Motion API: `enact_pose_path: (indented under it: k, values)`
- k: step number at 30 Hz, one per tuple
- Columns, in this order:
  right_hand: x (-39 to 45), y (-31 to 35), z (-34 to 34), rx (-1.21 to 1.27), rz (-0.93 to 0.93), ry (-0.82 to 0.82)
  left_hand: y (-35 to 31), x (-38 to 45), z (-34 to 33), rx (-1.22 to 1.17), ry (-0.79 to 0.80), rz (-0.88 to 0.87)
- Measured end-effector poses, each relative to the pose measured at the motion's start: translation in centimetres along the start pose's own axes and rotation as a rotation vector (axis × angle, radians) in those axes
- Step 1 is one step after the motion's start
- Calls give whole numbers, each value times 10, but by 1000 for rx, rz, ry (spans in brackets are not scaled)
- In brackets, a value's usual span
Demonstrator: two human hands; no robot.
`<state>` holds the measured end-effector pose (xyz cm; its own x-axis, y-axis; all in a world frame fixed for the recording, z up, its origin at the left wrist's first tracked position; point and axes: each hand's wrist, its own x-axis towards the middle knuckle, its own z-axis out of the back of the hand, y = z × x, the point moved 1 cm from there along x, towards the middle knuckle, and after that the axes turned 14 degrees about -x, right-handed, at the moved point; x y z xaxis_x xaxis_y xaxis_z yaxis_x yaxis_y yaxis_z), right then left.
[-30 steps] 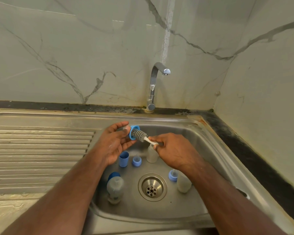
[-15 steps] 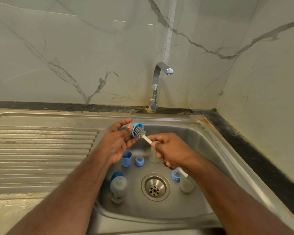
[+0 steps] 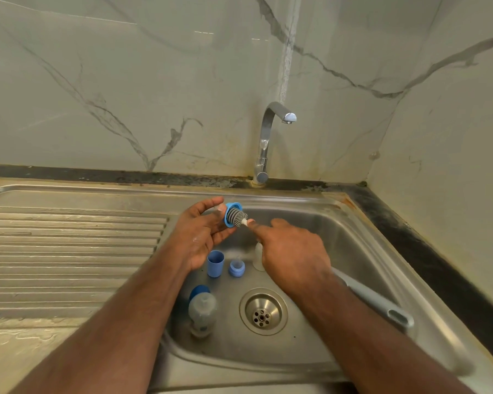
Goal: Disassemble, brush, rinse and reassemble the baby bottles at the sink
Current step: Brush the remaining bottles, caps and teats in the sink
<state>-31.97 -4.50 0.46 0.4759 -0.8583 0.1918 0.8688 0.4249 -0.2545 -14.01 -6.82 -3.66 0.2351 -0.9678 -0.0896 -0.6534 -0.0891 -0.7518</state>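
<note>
- Over the stainless steel sink basin (image 3: 362, 251), the left hand (image 3: 199, 237) holds a round blue plastic bottle collar ring (image 3: 230, 216) between thumb and fingertips, its open side turned toward the right.
- Pushed into that ring is the grey ribbed silicone head of a bottle brush (image 3: 237, 218); its white neck leads to a long grey handle that passes under the right hand (image 3: 293, 251) and sticks out behind the wrist, ending in a hanging slot near the basin's right wall.
- The right hand is curled around the brush handle, its forefinger stretched along the neck toward the head.
- On the basin floor, just below the left hand, stands a blue cylindrical plastic cap (image 3: 215, 263), upright and open at the top.
- Just beside it on the right sits a small blue collar with a clear teat (image 3: 236, 267).
- A clear bottle part (image 3: 258, 255) stands behind the right hand, mostly hidden.
- Nearer the front lies a cloudy translucent baby bottle (image 3: 202, 311), with a blue round piece (image 3: 199, 290) touching its far end.
- The round metal drain strainer (image 3: 263, 311) lies between the bottle and the right forearm.
- A curved chrome tap (image 3: 265, 143) rises behind the basin against the marble-patterned wall; no water shows at its spout.
- A ribbed steel draining surface (image 3: 69, 245) stretches to the left.
</note>
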Motion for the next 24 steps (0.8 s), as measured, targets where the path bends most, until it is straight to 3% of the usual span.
enact_pose_path:
  k: [4,7,15,18,21,24]
  values:
    - [8,-9,-11,859,-143,189,0,0,1,27,27,-18]
    - [6,-20,-11,1103,-199,300,-1,0,-1,9,35,-50]
    - [-5,-44,-4,1220,-166,393,-7,-1,2,-61,-6,-87]
    - [-6,-59,-3,1163,-228,312,-13,1,10,-51,-46,-110]
    - [-1,-66,-13,920,-307,231,-2,0,10,319,23,-75]
    - [1,-69,-23,815,-295,283,13,0,13,678,121,-42]
